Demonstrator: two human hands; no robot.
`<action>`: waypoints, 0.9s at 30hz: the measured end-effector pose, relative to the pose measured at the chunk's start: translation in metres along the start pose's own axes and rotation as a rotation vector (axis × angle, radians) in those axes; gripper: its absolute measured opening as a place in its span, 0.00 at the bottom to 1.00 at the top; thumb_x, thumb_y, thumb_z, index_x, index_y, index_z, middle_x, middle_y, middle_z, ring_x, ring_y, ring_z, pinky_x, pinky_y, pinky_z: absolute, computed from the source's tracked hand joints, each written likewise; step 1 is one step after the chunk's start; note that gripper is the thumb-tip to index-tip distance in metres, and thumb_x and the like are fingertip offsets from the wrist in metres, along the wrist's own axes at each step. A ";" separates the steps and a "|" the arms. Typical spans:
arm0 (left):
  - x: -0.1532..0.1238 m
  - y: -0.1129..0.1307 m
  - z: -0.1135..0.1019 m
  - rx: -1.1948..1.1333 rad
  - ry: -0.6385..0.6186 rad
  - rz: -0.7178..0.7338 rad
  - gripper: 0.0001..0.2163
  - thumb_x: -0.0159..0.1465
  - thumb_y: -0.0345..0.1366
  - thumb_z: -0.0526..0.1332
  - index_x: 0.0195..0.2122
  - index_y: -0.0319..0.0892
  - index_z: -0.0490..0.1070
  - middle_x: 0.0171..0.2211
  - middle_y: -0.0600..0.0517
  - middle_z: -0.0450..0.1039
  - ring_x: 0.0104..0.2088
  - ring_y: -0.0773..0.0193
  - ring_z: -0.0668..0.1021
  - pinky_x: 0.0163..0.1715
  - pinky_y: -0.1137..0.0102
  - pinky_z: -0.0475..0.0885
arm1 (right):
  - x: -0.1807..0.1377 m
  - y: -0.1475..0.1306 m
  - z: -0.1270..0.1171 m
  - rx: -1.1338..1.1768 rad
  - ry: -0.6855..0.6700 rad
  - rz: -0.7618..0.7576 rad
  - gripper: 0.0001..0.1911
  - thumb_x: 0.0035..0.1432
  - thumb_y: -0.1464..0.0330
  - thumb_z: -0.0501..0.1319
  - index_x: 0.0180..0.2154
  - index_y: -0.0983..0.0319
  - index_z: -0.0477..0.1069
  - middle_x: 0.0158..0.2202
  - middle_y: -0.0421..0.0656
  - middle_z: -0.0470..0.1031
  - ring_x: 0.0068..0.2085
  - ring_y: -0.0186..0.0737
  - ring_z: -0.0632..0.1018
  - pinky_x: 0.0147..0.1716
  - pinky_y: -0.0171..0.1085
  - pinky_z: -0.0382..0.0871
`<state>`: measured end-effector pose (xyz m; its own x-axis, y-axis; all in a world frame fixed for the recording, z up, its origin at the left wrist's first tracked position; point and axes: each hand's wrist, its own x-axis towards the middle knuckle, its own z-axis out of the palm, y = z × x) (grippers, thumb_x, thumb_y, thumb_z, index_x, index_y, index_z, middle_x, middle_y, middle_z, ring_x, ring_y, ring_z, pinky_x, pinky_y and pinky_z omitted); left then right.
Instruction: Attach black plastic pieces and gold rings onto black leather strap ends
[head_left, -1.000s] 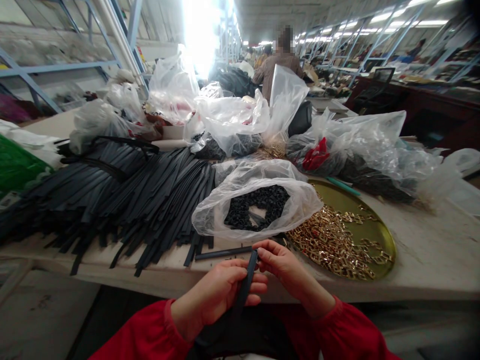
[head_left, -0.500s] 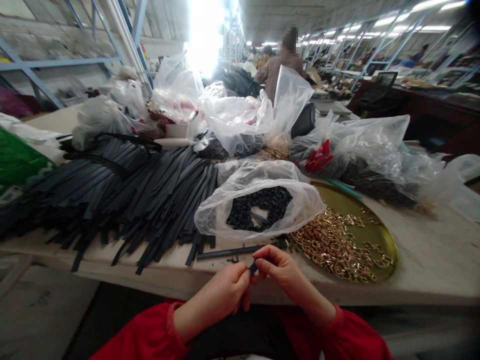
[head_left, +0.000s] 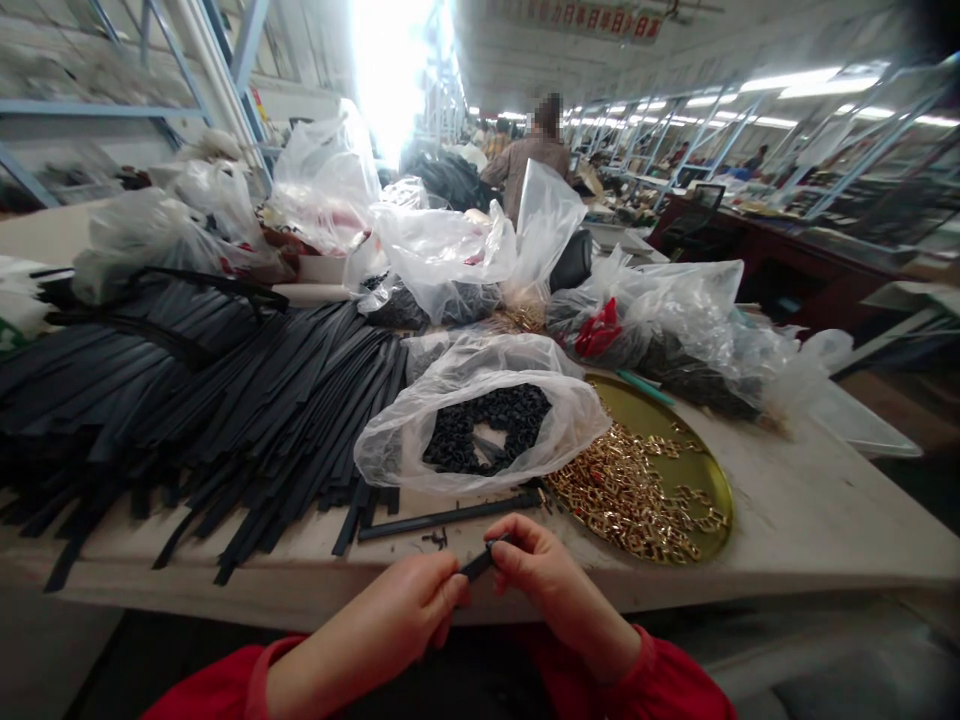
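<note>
My left hand and my right hand meet at the table's near edge, both pinched on the end of a black strap held between them. Most of that strap is hidden below my hands. Just beyond my fingers a single black strap lies flat on the table. Behind it sits an open clear bag of small black loops. A round gold tray holding a pile of gold metal buckles is to the right of my hands.
A big heap of black straps covers the left of the table. Several clear plastic bags of parts stand behind the tray. A person stands far off, past the bags. Metal racks line both sides.
My left hand slid up the strap, so only its short tip now shows between my fingers. The view shifted slightly right and up.
</note>
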<state>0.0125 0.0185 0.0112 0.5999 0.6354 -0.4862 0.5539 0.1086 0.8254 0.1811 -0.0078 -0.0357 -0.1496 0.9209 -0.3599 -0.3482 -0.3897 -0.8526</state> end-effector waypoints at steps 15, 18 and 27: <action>0.018 -0.008 -0.002 -0.311 0.018 0.022 0.25 0.57 0.52 0.52 0.49 0.38 0.60 0.14 0.62 0.57 0.14 0.74 0.57 0.13 0.78 0.51 | 0.008 -0.012 -0.015 -0.387 0.052 -0.237 0.13 0.51 0.58 0.59 0.33 0.61 0.67 0.28 0.39 0.69 0.26 0.33 0.69 0.26 0.33 0.62; 0.016 -0.005 -0.005 -0.346 0.025 -0.033 0.23 0.55 0.54 0.52 0.41 0.39 0.63 0.11 0.64 0.52 0.13 0.75 0.54 0.12 0.78 0.47 | 0.017 -0.044 -0.057 -1.139 0.461 -0.416 0.10 0.58 0.62 0.52 0.33 0.61 0.67 0.31 0.44 0.70 0.34 0.39 0.71 0.34 0.36 0.62; 0.015 0.006 0.013 -0.327 -0.054 -0.115 0.11 0.56 0.44 0.48 0.31 0.41 0.59 0.17 0.58 0.67 0.10 0.77 0.61 0.08 0.80 0.46 | 0.047 -0.062 -0.101 -1.755 0.581 -0.286 0.08 0.55 0.72 0.53 0.30 0.65 0.70 0.33 0.52 0.74 0.33 0.43 0.74 0.31 0.37 0.60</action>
<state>0.0328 0.0187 0.0053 0.5785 0.5644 -0.5888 0.4105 0.4224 0.8081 0.2894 0.0596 -0.0385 0.1583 0.9823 0.1005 0.9804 -0.1443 -0.1339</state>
